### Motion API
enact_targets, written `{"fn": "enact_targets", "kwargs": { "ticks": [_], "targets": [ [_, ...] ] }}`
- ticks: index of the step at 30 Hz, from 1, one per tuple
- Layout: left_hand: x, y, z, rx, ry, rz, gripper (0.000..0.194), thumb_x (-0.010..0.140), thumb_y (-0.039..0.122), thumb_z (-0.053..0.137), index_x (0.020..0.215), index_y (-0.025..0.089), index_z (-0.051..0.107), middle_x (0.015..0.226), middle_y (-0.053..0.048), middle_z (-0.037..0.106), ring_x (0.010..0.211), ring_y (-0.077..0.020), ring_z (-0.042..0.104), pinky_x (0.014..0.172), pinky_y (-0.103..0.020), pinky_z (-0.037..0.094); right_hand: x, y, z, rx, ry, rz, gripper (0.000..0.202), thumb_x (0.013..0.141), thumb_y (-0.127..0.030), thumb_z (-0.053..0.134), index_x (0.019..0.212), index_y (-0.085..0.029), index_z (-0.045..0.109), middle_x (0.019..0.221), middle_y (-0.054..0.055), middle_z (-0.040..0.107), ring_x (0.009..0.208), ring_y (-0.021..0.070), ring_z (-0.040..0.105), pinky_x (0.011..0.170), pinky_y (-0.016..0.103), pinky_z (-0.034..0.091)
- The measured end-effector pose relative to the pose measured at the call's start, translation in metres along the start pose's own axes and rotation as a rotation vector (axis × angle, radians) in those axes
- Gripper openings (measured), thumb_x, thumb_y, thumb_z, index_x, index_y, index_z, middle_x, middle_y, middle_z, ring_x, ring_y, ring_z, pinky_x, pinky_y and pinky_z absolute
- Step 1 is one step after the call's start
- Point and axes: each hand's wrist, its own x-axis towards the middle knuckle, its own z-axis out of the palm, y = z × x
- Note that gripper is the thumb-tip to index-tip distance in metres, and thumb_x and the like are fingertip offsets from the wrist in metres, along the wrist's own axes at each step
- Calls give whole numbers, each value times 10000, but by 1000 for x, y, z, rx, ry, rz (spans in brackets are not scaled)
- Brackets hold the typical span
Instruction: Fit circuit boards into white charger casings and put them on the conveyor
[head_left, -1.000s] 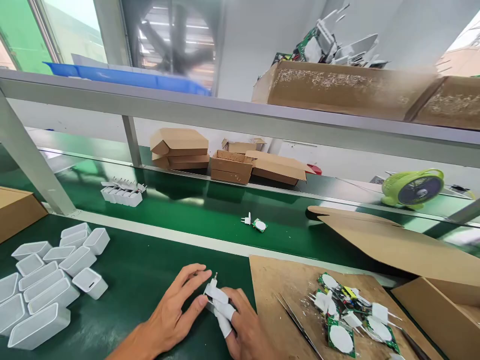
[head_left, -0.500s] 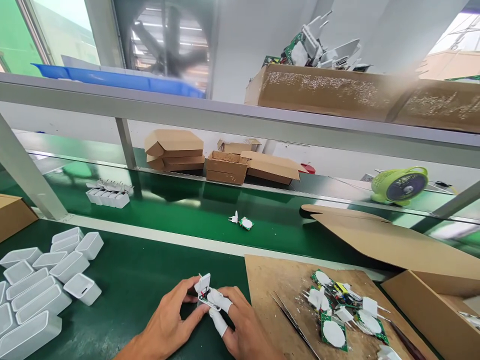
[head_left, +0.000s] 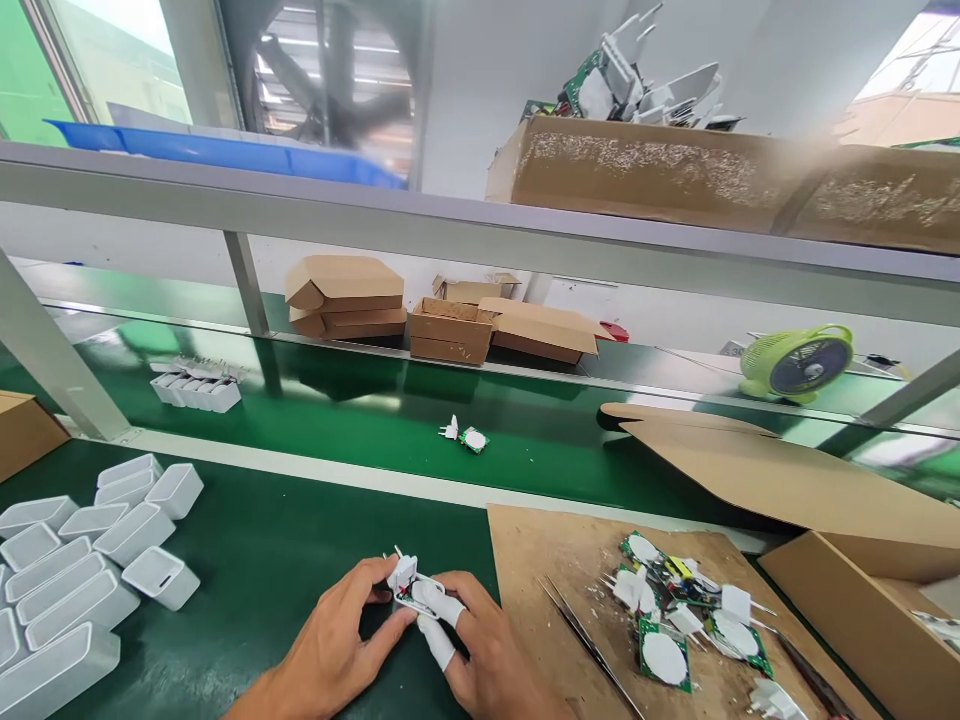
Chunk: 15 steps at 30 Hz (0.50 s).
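Observation:
Both hands hold one small white plug part with a green circuit board (head_left: 407,587) just above the green work surface at the bottom centre. My left hand (head_left: 341,640) pinches its left side with fingertips. My right hand (head_left: 480,655), with white finger cots on two fingers, grips its right side. White empty charger shells (head_left: 90,560) lie in a cluster to the left. A pile of circuit boards and plug parts (head_left: 682,620) lies on a brown board (head_left: 555,560) to the right, beside tweezers (head_left: 589,645).
A green conveyor belt (head_left: 360,415) runs across the middle, carrying a loose plug and board (head_left: 463,436) and a row of white parts (head_left: 195,388). Cardboard boxes (head_left: 450,330) stand behind it, a green fan (head_left: 799,362) at right, a cardboard flap (head_left: 772,475) and box (head_left: 870,620) at far right.
The held part went from lying under my fingers to being lifted and turned, its board side now showing. The belt items have drifted left.

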Motion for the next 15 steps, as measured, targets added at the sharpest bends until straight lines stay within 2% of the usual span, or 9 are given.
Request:
{"fn": "enact_targets", "kwargs": {
  "ticks": [3, 5, 7, 10, 11, 13, 15],
  "targets": [
    [0, -1, 1, 2, -7, -10, 362, 1050, 431, 632, 1390, 368, 523, 1232, 13, 741, 965, -126, 784, 892, -233, 677, -1, 1, 1, 67, 41, 34, 388, 1035, -152, 577, 1391, -307, 586, 1267, 55, 679, 1144, 185, 689, 1014, 306, 583],
    [0, -1, 1, 3, -10, -16, 363, 1047, 438, 638, 1386, 369, 525, 1234, 14, 741, 966, -125, 782, 887, -230, 678, 0, -1, 0, 49, 79, 41, 396, 1040, -181, 595, 1417, -297, 565, 1285, 65, 676, 1144, 185, 693, 1007, 295, 591],
    [0, -3, 2, 2, -12, -8, 352, 1047, 435, 638, 1374, 364, 531, 1238, 11, 741, 986, -130, 779, 889, -230, 677, 2, -6, -2, -58, 61, 4, 472, 1020, -122, 537, 1465, -280, 537, 1315, 90, 659, 1153, 207, 693, 1005, 332, 609],
    [1, -3, 0, 24, -8, 22, 341, 1050, 405, 635, 1368, 335, 533, 1241, -10, 740, 988, -134, 773, 880, -224, 676, 1, -11, -4, -247, 1, -76, 589, 914, -17, 476, 1466, -209, 555, 1307, 141, 662, 1135, 244, 712, 978, 383, 640],
    [2, -2, -1, 54, 1, 54, 358, 1053, 388, 629, 1389, 314, 526, 1255, -32, 733, 1015, -145, 768, 894, -233, 674, 0, -11, -5, -309, 1, -94, 574, 868, -1, 488, 1406, -168, 598, 1331, 175, 653, 1139, 261, 719, 978, 394, 644],
    [4, 1, -3, 163, 11, 173, 420, 1063, 309, 600, 1467, 255, 502, 1330, -104, 692, 1153, -188, 732, 980, -283, 658, -4, -9, -3, -425, 3, -127, 436, 759, 17, 527, 1141, -115, 692, 1455, 258, 575, 1178, 308, 720, 979, 406, 647],
    [6, 8, -5, 293, -8, 331, 477, 1050, 169, 538, 1524, 202, 492, 1426, -174, 607, 1319, -247, 639, 1071, -368, 625, -7, -6, -1, -512, -10, -164, 257, 671, 24, 546, 846, -123, 663, 1575, 307, 455, 1219, 353, 707, 970, 411, 650]
  ]
}}
